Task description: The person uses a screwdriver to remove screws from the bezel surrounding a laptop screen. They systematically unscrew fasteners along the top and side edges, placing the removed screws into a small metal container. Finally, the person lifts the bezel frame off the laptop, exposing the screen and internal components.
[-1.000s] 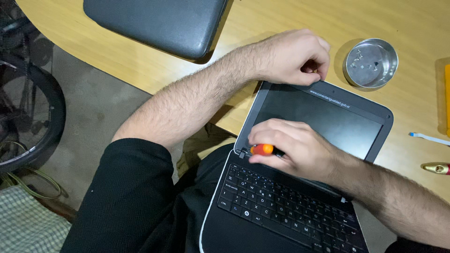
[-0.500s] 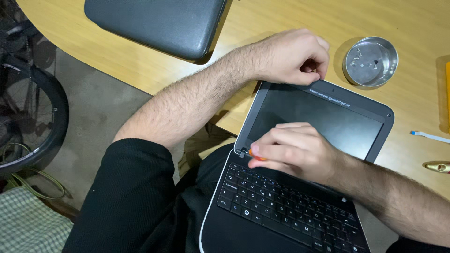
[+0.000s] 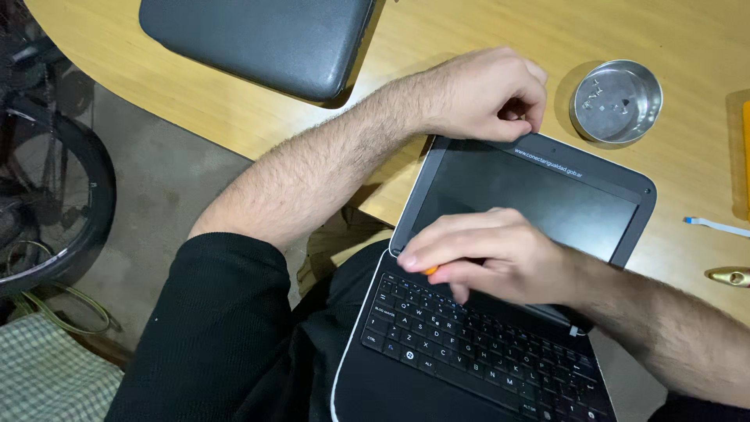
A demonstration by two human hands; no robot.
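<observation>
- I saw the laptop [image 3: 500, 297] open on my lap, its lid [image 3: 539, 195] leaning over the table [image 3: 469, 47] edge.
- My left hand [image 3: 484, 94] sat at the lid's top left corner, fingers [image 3: 527, 117] curled together on its rim.
- My right hand [image 3: 492, 254] lay across the hinge line near the lid's lower left corner, fingers closed around an orange-handled tool [image 3: 430, 270], mostly hidden.
- A steel dish [image 3: 617, 101] stood just beside the lid's top edge, apart from my left hand.
- A closed grey laptop [image 3: 258, 39] lay well apart on the table, overhanging its near edge.
- Bare table lay open between them.
- A brass piece [image 3: 730, 276] lay right of the lid.
</observation>
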